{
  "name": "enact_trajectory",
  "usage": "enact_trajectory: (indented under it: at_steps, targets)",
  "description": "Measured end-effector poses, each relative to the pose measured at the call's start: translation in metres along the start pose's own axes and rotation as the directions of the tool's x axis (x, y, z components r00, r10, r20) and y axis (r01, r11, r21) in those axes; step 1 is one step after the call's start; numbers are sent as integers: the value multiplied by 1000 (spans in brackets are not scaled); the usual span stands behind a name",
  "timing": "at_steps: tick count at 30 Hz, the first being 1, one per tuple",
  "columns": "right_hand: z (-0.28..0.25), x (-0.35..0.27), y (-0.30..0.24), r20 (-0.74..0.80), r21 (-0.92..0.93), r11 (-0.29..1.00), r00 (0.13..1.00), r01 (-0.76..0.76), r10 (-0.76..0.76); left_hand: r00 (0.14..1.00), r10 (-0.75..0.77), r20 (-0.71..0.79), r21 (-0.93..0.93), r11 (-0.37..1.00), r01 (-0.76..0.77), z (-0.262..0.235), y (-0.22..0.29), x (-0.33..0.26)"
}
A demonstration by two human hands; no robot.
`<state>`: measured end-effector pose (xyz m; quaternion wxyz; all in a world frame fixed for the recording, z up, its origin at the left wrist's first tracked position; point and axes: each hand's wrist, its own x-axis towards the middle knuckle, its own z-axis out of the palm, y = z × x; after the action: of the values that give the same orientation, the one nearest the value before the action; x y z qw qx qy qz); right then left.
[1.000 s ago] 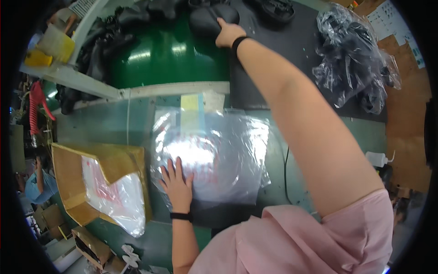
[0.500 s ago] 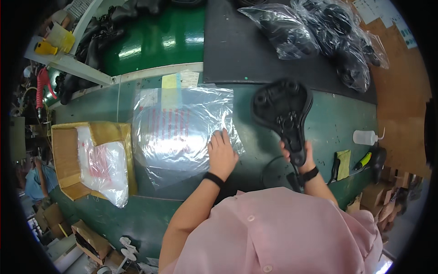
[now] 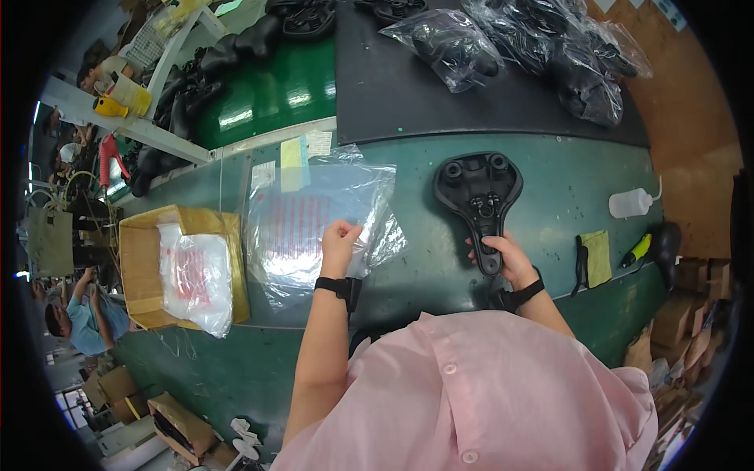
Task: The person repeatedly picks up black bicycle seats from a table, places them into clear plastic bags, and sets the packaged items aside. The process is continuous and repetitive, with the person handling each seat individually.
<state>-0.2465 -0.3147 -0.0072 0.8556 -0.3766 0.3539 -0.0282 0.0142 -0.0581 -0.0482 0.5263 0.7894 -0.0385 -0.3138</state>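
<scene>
My right hand (image 3: 509, 259) grips the narrow nose of a black bicycle saddle (image 3: 477, 195) that lies upside down on the green bench (image 3: 550, 188). My left hand (image 3: 338, 239) pinches the right edge of a clear plastic bag (image 3: 306, 224) with red print, which lies flat on the bench left of the saddle. Both wrists wear black bands.
A cardboard box (image 3: 145, 267) with more clear bags stands at the left. Bagged black saddles (image 3: 518, 47) lie on the dark mat behind; unbagged ones (image 3: 212, 71) line the green conveyor. A white squeeze bottle (image 3: 631, 204), a yellow cloth (image 3: 598, 257) and small tools sit right. Other people work at far left.
My right hand brought a saddle from the far pile and set it down upside down on the bench. My left hand moved from pressing flat on the bag to pinching its edge.
</scene>
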Motion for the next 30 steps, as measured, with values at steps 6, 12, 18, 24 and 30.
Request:
enact_trajectory:
  at_steps: [6, 12, 18, 24, 30]
  targets:
    - [92, 21, 1, 290, 10, 996, 953, -90, 83, 982, -20, 188, -286, 955, 74, -7, -18, -8]
    - [158, 97, 60, 292, -111, 994, 955, -13, 46, 989, 28, 145, -381, 924, 30, 5, -18, -10]
    - [141, 119, 55, 134, -280, 959, 991, 33, 5, 995, -87, -54, -698, 716, 25, -85, -20, -28]
    - [120, 102, 8, 114, -418, 885, 978, 205, -173, 995, -96, -5, -469, 880, 82, -120, 24, -57]
    - [142, 33, -33, 219, -654, 675, 939, 343, -265, 989, -6, -148, -362, 931, -49, -81, 29, -61]
